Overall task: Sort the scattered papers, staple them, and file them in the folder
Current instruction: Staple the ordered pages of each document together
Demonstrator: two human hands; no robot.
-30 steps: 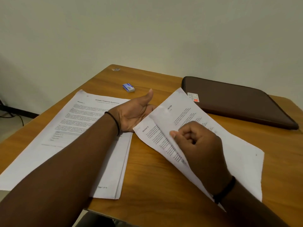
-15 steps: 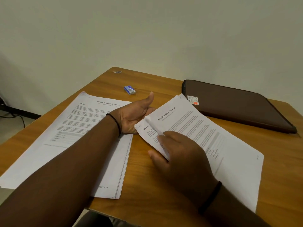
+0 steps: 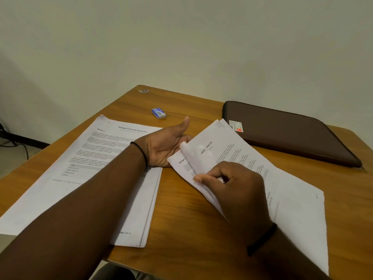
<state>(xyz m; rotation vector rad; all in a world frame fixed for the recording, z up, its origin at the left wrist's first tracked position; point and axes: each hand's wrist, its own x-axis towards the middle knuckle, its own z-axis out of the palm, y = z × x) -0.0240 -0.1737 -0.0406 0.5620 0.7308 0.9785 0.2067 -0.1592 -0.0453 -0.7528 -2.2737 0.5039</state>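
Note:
Two stacks of printed paper lie on the wooden table (image 3: pixel 187 223). The left stack (image 3: pixel 96 162), headed "Sample Financial Statement", lies flat under my left forearm. The right stack (image 3: pixel 292 199) lies at an angle. My right hand (image 3: pixel 232 182) pinches the near left edge of its top sheet and curls that corner up, so the page beneath shows. My left hand (image 3: pixel 167 146) lies palm up, fingers relaxed, with its fingertips under the right stack's left corner. The brown zip folder (image 3: pixel 286 132) lies closed at the back right.
A small blue staple box (image 3: pixel 158 113) sits at the back of the table, behind my left hand. A tiny scrap (image 3: pixel 144 91) lies at the far corner. A dark cable runs along the floor at the left.
My right hand had laid the top sheet flat half a second ago; now it has pinched the edge and curled the corner up again. My left hand has stayed in place.

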